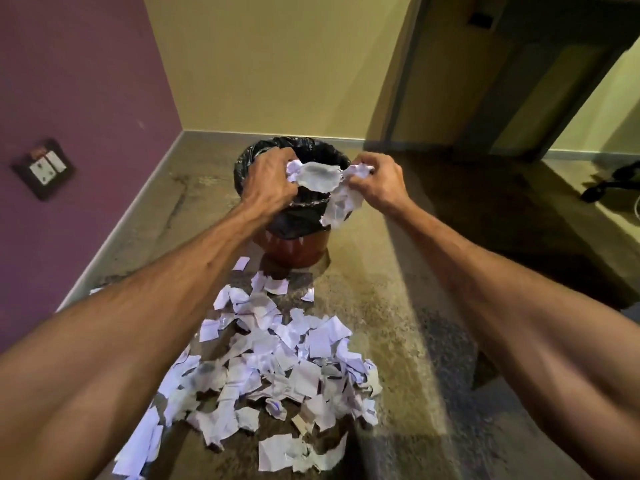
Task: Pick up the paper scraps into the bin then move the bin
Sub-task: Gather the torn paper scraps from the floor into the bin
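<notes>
On the far left we see a wall socket set low in the purple wall. Moving in from there, our left hand is stretched out over the near rim of the bin, a red-brown tub lined with a black bag that folds down over its edge. The fingers of this hand are curled tight and grasp the left end of a wad of scraps. The wad spans the gap between both hands, held directly above the bin's open mouth and clear of the liner. Below and nearer to us, the pile of scraps lies spread on the speckled floor, starting just in front of the bin's base and widening toward us between our forearms. To the right, our right hand grips the other end of the wad, its fingers bent around crumpled paper, and a loose tail of paper hangs from under them over the bin's right side. At the far right a dark object lies on the floor by the doorway, too dim for us to identify.
</notes>
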The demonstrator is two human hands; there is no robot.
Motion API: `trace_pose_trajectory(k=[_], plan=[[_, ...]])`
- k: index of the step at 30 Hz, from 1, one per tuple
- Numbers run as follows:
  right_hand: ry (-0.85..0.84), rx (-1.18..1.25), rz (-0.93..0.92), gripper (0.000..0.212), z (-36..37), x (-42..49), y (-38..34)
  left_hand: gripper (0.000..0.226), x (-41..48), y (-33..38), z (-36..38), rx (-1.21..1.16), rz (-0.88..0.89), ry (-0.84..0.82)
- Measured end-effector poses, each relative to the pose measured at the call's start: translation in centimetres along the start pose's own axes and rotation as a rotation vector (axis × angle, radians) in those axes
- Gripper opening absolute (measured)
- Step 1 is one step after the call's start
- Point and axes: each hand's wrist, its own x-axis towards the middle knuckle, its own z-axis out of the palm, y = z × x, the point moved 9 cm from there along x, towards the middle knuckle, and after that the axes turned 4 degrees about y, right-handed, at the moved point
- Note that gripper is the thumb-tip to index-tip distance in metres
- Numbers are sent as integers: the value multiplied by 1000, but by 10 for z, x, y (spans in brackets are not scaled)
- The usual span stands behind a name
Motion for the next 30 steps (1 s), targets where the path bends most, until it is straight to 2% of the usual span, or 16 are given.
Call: trace_pose_trajectory(k=[5,9,12,17,20,22,26,30], plan=[[139,43,-62,12,11,40,-39,23,23,-22,-11,-64,-177,151],[221,-11,-57,18,34,63,-35,19,34,-34,1,-46,-209,220],[163,-69,-29,26,64,73,-20,24,38,-47,28,-22,-200,165],[12,-94,-43,38,101,74,-3,48,33,-69,76,26,-184,-13],[-55,-87,-54,50,111,73,0,54,32,-75,92,32,-190,-84],[-76,-72,-60,50,113,72,0,57,32,-75,97,12,-194,-99],[-14,-29,-32,41,104,71,5,61,30,-72,98,28,-178,-117],[44,6,-21,37,89,56,8,51,22,-61,87,32,-106,-81]])
